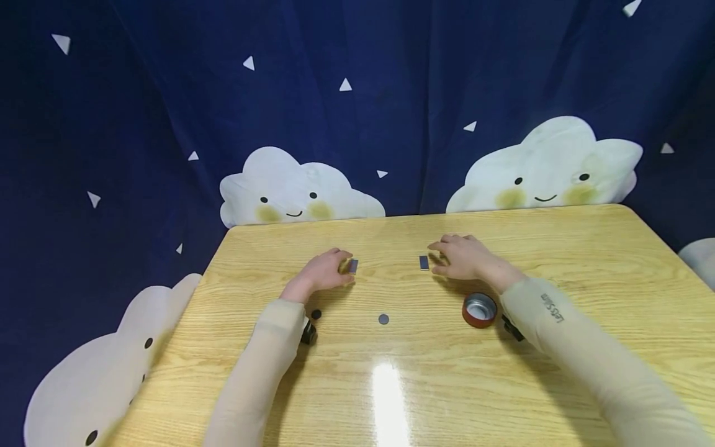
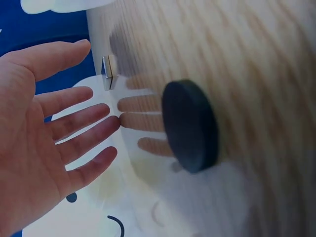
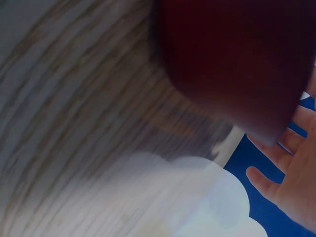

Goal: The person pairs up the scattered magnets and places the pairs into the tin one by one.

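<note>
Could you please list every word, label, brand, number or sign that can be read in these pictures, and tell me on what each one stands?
"Lets Slim": on the right sleeve, sideways in the head view; "Lets" is fairly clear, the second word small and uncertain.
No other text is readable: none shows on the two small rectangular pieces, the red container or the curtain.

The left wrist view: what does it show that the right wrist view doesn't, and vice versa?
Only the left wrist view shows the left grip, a small shiny block and a black disc. Only the right wrist view shows the right grip, partly hidden, and a red round container. Both share the wooden table and the blue curtain with pale clouds.
</note>
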A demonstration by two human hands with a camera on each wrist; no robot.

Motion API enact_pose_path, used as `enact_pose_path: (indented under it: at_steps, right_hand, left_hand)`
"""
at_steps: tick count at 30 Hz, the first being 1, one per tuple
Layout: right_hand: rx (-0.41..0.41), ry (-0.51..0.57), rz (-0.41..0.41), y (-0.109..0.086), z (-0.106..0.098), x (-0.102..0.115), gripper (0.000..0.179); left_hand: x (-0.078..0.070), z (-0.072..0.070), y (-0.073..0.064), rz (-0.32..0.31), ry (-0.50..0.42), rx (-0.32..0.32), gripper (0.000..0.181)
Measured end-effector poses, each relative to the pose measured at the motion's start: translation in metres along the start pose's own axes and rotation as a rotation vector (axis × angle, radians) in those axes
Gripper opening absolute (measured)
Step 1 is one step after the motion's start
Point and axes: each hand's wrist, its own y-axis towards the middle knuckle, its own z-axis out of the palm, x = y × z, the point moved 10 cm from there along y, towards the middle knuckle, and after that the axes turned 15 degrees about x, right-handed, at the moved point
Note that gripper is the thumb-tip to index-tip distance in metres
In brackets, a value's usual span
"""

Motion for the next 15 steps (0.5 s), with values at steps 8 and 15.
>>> enact_pose_path:
  at_steps: [8,15]
  right_hand:
    - [0.038,-0.038,-0.005,0.011,0.007,0.007,0.054]
    - [0.059,-0.051,-0.004,0.015,0.009,0.011,0.055]
  left_hand:
    - [0.001,0.002,0.004,-0.014,0.031,-0.008,0.056]
    - [-0.001,0.001,0.006,-0.021,0.056,-0.01,0.052]
